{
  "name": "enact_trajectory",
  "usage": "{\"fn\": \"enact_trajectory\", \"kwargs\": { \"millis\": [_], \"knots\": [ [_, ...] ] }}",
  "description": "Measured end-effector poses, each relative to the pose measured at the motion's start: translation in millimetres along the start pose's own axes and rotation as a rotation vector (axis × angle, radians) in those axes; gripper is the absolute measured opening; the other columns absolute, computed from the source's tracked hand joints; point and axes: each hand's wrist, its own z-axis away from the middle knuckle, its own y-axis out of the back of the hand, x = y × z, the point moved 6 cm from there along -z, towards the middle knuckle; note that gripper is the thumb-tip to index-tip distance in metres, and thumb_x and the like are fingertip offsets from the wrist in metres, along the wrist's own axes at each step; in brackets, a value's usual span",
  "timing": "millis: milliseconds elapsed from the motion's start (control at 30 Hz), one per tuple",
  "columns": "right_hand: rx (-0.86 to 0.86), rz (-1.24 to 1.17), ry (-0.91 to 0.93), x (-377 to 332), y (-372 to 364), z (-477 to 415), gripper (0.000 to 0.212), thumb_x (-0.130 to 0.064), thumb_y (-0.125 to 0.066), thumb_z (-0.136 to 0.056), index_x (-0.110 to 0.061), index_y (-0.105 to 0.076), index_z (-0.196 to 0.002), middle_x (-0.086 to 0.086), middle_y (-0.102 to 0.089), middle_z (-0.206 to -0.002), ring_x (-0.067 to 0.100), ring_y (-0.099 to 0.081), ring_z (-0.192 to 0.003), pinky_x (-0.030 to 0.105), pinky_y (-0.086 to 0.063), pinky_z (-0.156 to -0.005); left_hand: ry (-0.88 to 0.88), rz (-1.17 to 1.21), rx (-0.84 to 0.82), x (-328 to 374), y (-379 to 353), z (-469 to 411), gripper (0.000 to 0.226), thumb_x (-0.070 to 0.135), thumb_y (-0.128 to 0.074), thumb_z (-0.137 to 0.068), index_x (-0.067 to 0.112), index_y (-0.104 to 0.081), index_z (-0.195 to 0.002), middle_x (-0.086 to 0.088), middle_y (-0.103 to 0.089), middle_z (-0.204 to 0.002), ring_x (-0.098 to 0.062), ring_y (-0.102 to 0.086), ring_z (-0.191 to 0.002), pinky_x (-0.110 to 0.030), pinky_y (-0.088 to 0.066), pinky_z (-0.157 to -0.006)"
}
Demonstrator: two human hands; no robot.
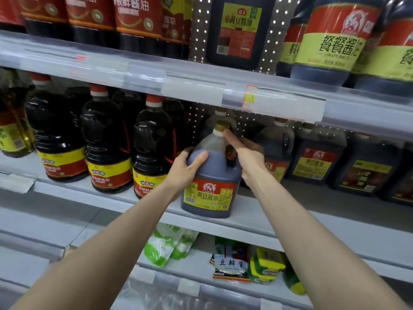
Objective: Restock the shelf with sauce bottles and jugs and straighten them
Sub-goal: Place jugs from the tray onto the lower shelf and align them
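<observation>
Dark red-capped bottles [107,139] line the middle shelf [257,217] at left. Left hand [185,168] curls round the shoulder of the soy sauce jug [212,182], upright at the shelf front. Right hand [247,154] grips its handle side, forefinger against the cap. Similar jugs [317,162] stand right.

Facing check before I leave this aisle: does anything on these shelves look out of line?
Yes. The jug gripped by the left hand and right hand is at the middle shelf front edge, well ahead of the jugs behind it. On the top shelf, a lone dark jug stands set back by the pegboard.
</observation>
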Motion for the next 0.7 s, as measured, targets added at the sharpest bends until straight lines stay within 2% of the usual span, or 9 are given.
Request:
{"fn": "enact_trajectory", "kwargs": {
  "millis": [133,200,267,333,367,433,500,600,700],
  "knots": [
    [-0.009,0.018,0.05,1.8,0.0,3.1,0.015,-0.031,-0.079,-0.077,-0.021,-0.069,-0.073,-0.005,-0.07,-0.075,0.015,-0.064,-0.078,0.031,-0.052,-0.08,0.022,0.009,-0.047,-11.3,-1.1,2.0,0.048,0.042,-0.056,-0.092,0.012,-0.049,-0.129,-0.006,-0.063,-0.117,-0.013,-0.065,-0.095,-0.022,-0.054,-0.07],
    [0.015,0.018,0.086,8.6,3.8,9.2,0.015,-0.029,-0.076,-0.08,-0.017,-0.072,-0.089,-0.001,-0.073,-0.087,0.014,-0.066,-0.084,0.033,-0.053,-0.083,0.032,0.023,-0.077,-17.9,-1.5,5.3,0.048,0.041,-0.054,-0.093,0.013,-0.045,-0.131,-0.006,-0.062,-0.12,-0.013,-0.065,-0.096,-0.023,-0.054,-0.071],
    [0.052,0.01,0.123,19.5,10.0,18.5,0.03,-0.028,-0.074,-0.083,-0.013,-0.069,-0.108,0.003,-0.072,-0.102,0.014,-0.066,-0.092,0.026,-0.056,-0.078,0.038,0.049,-0.102,-27.1,-1.0,10.7,0.05,0.04,-0.053,-0.094,0.017,-0.039,-0.137,0.0,-0.061,-0.122,-0.008,-0.064,-0.097,-0.02,-0.054,-0.072],
    [0.073,0.033,0.123,37.3,16.0,29.8,0.042,-0.029,-0.072,-0.084,-0.013,-0.061,-0.121,0.001,-0.067,-0.115,0.008,-0.064,-0.091,0.015,-0.054,-0.065,0.021,0.07,-0.123,-36.9,-0.8,18.9,0.044,0.036,-0.053,-0.095,0.025,-0.039,-0.136,0.01,-0.062,-0.113,0.003,-0.064,-0.09,-0.012,-0.051,-0.066],
    [0.072,0.04,0.096,50.2,18.0,34.0,0.049,-0.031,-0.072,-0.085,-0.013,-0.056,-0.128,-0.001,-0.063,-0.121,0.007,-0.062,-0.093,0.014,-0.052,-0.063,0.011,0.073,-0.134,-42.4,-0.5,22.2,0.042,0.033,-0.053,-0.095,0.027,-0.04,-0.135,0.014,-0.062,-0.109,0.007,-0.064,-0.087,-0.009,-0.05,-0.064],
    [0.057,0.022,0.028,77.2,21.3,38.8,0.066,-0.037,-0.069,-0.085,-0.015,-0.043,-0.141,-0.001,-0.056,-0.131,0.01,-0.061,-0.102,0.018,-0.05,-0.068,-0.003,0.063,-0.152,-51.5,0.7,24.9,0.04,0.031,-0.054,-0.095,0.026,-0.042,-0.133,0.016,-0.062,-0.105,0.008,-0.063,-0.085,-0.007,-0.049,-0.064],
    [0.033,0.022,-0.006,99.9,21.9,42.0,0.061,-0.042,-0.063,-0.088,-0.02,-0.043,-0.141,0.002,-0.06,-0.13,0.009,-0.063,-0.101,0.02,-0.052,-0.071,-0.01,0.055,-0.154,-59.3,2.1,24.3,0.041,0.03,-0.055,-0.094,0.022,-0.043,-0.132,0.017,-0.061,-0.103,0.007,-0.061,-0.086,-0.006,-0.048,-0.064],
    [-0.017,0.087,0.004,122.1,18.6,44.5,0.044,-0.043,-0.053,-0.093,-0.025,-0.049,-0.133,-0.004,-0.064,-0.116,0.001,-0.062,-0.093,0.012,-0.051,-0.066,0.001,0.053,-0.15,-73.2,1.1,21.5,0.042,0.031,-0.055,-0.094,0.017,-0.044,-0.132,0.018,-0.06,-0.098,0.007,-0.058,-0.084,-0.003,-0.047,-0.061],
    [-0.032,0.106,0.022,131.0,16.3,42.4,0.043,-0.046,-0.048,-0.093,-0.028,-0.047,-0.131,-0.008,-0.063,-0.109,-0.004,-0.058,-0.089,0.011,-0.049,-0.065,-0.019,0.035,-0.151,-78.9,0.4,17.4,0.042,0.034,-0.054,-0.093,0.017,-0.045,-0.131,0.019,-0.059,-0.098,0.008,-0.058,-0.083,-0.003,-0.046,-0.062]
  ]
}}
